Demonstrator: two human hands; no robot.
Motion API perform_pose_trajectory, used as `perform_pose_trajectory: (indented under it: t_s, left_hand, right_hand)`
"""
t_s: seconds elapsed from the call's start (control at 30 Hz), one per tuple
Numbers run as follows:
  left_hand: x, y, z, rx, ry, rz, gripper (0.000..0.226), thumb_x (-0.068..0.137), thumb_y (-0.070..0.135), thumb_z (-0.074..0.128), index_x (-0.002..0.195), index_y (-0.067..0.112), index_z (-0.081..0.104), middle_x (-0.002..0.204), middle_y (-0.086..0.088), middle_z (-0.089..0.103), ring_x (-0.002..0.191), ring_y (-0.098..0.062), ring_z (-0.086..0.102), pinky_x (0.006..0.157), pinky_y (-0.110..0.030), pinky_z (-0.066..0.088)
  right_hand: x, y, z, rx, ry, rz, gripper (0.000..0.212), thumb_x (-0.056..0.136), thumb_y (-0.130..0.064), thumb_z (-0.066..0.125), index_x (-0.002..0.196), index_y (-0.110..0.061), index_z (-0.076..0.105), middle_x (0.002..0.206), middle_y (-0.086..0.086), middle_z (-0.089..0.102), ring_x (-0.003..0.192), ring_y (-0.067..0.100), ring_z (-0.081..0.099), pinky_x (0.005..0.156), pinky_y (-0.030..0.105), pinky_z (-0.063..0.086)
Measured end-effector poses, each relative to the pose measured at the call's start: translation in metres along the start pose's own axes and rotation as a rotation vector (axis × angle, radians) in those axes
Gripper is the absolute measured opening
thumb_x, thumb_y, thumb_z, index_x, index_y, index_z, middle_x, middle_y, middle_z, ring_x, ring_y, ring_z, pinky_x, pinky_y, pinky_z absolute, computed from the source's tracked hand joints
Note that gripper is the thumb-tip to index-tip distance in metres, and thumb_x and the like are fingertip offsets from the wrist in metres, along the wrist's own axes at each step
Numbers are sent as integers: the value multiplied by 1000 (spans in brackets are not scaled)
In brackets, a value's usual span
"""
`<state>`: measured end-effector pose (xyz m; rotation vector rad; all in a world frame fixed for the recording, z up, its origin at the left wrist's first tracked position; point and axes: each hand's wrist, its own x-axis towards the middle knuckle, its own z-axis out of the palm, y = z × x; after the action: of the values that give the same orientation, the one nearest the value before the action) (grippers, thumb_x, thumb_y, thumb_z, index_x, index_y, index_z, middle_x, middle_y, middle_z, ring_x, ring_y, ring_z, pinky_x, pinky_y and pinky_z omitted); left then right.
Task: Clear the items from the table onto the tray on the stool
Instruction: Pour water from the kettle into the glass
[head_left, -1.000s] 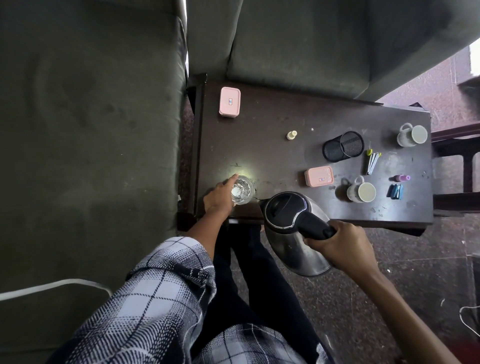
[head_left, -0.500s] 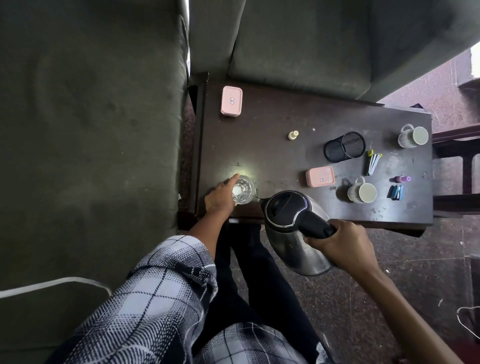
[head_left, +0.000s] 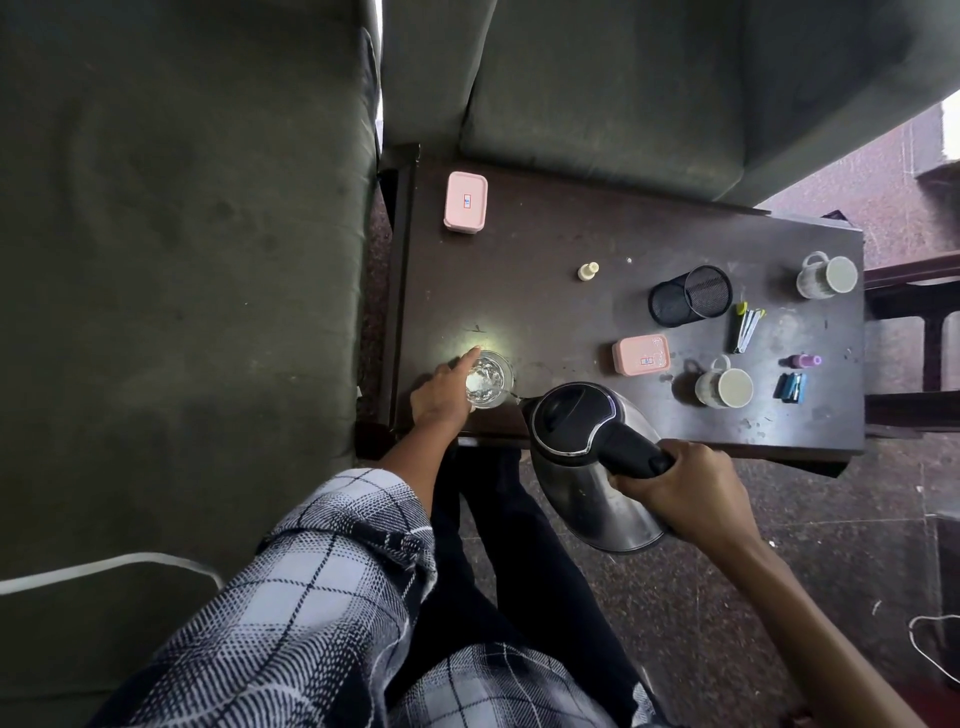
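Observation:
A clear glass (head_left: 488, 385) stands at the near left corner of the dark table (head_left: 561, 244), and my left hand (head_left: 444, 392) is wrapped around its left side. My right hand (head_left: 685, 491) grips the black handle of a steel kettle (head_left: 587, 457), held in the air at the table's near edge, tilted with its spout by the glass rim. Also on the table: two pink boxes (head_left: 466, 201) (head_left: 640, 354), two mugs (head_left: 723, 384) (head_left: 826, 275), a black mesh cup (head_left: 688, 295) on its side, pens (head_left: 745, 326), a purple item (head_left: 805, 360), a blue item (head_left: 790, 387), a small cream bottle (head_left: 588, 270). No tray or stool shows.
Grey-green sofa cushions (head_left: 182, 260) lie left of and behind the table. A dark wooden frame (head_left: 914, 312) stands at the table's right end. My legs are below the near edge, over a speckled floor (head_left: 727, 597). A white cable (head_left: 114, 566) crosses the sofa at lower left.
Almost nothing differs: both hands keep their hold, and the kettle stays tilted at the glass.

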<state>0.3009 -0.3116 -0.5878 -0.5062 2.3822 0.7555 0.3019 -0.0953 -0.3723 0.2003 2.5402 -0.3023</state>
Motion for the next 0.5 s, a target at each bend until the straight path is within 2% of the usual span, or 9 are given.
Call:
perform_pose_trajectory:
  t_s: [0.27,0.5]
  left_hand:
    - [-1,0,-1,5,8,4,74,89,10,55,140,50,18,135,-6,51,112,-29,58,84,-38,48]
    - [-3,0,-2,-1,2,8,78,87,9,59,140,49,18,133,-7,52,112,-28,58,83,-37,48]
  right_hand:
    - [0,-3,-1,-8,-2,10,42,62,-40,77,52,-18,42,51,-3,47,61,28,53,56,28,36]
    - [-1,-6,-3,-6,-1,17,44,63,-40,78,51,-17,42,49,-3,45,59,26,51,52,29,34]
